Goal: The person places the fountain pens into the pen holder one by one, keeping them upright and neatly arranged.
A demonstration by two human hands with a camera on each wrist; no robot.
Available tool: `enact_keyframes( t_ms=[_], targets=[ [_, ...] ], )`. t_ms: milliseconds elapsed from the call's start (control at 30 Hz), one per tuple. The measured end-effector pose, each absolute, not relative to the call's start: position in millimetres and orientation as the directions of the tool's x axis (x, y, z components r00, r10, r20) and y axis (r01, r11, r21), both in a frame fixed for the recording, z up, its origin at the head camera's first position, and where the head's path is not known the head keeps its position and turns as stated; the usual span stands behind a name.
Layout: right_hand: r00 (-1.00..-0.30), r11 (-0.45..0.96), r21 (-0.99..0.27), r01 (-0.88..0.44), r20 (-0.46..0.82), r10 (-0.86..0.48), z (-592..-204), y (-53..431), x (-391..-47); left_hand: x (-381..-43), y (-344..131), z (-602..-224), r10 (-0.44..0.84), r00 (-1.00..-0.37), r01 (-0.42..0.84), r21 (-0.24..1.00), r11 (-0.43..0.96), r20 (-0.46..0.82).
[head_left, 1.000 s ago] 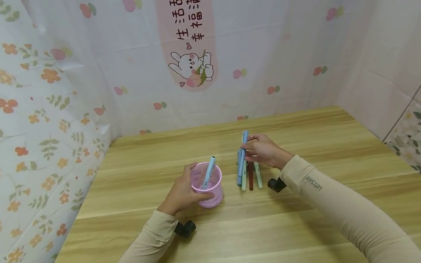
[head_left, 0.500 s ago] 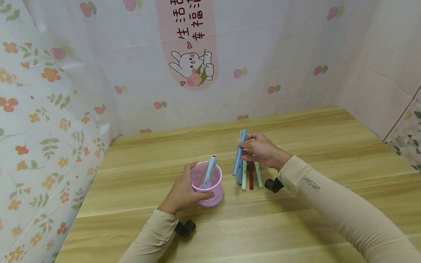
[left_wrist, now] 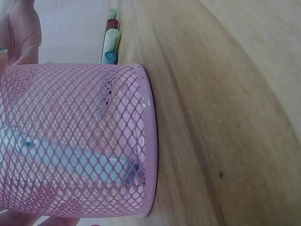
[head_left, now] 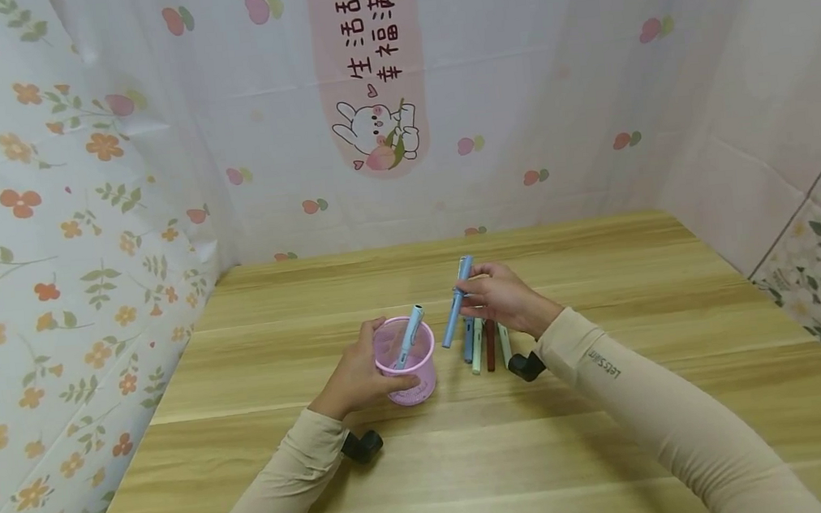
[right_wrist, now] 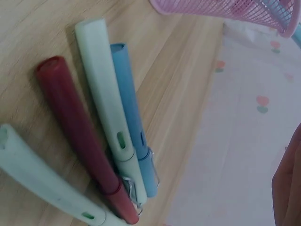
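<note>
Left to right, risks first. Left hand [head_left: 358,373] has its fingers wrapped round the pink mesh cup [head_left: 413,393], thumb across the near side. Cup looks light; if that grip slackens, a knock on the rim could tip it. Light-blue pen [head_left: 413,327] leans inside, top above the rim, so it takes up part of the mouth; a second pen coming in could clip it or hang up on it. Right hand [head_left: 505,297]: fingers pinching the blue pen [head_left: 453,322] around mid-length. Pinch is small, so an off-centre touch on the rim would likely swivel the pen or pop it loose. Loose pens under that hand could get nudged and rolled by a low wrist.

Looks: cup upright on the table [head_left: 445,482], solid rim and base ring. Held pen is in the air just right of the cup, capped, clip end up, tilted with its lower end toward the rim; exact gap, can't tell. Then on the table: second blue pen [head_left: 468,341], pale green pen [head_left: 478,348], dark red pen [head_left: 491,347], another green pen [head_left: 505,346], cap ends bunched.
</note>
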State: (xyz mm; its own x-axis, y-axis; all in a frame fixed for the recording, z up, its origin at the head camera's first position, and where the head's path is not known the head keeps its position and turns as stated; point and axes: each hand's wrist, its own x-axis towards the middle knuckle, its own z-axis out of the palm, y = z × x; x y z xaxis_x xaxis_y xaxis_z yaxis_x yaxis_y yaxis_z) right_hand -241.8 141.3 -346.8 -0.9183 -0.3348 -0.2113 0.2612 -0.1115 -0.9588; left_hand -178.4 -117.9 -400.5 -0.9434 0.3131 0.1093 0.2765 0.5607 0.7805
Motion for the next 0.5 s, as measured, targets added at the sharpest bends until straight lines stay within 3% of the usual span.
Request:
enact_keyframes(
  t_ms=[500],
  targets=[
    [-0.954,-0.144,-0.961,0.234,-0.199,-0.224,-346,121,-233,-178,-119,-403,0.320,-0.937,0.307,0.774,0.553,0.143]
  ],
)
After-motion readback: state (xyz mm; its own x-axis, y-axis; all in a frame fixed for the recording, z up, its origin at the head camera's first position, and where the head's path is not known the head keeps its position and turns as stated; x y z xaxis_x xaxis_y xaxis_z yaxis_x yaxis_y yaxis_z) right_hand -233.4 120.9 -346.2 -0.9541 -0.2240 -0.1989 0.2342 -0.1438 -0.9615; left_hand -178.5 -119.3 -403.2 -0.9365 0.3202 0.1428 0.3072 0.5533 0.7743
